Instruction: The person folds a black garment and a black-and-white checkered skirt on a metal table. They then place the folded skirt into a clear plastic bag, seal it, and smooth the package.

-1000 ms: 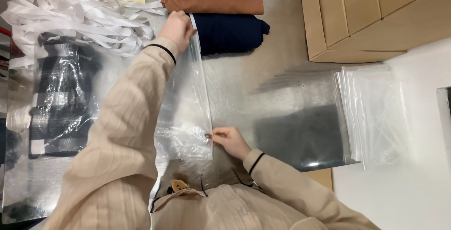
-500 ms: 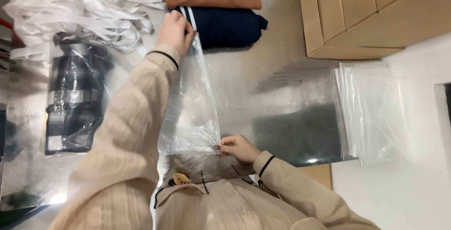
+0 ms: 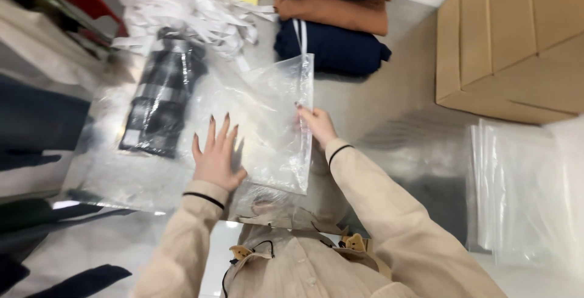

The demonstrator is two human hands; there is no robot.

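Head view | left hand (image 3: pixel 216 155) flat, fingers spread on clear bag (image 3: pixel 274 121) | right hand (image 3: pixel 316 124) pinches its edge | contents unclear | far-left bag (image 3: pixel 161 103) holds checked garment

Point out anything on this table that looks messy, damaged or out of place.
Nothing looks damaged or spilled. The one untidy spot is the heap of white strips at the far side, tangled and spilling over the bagged plaid garment. The clear bag under the left hand and right hand is only wrinkled.
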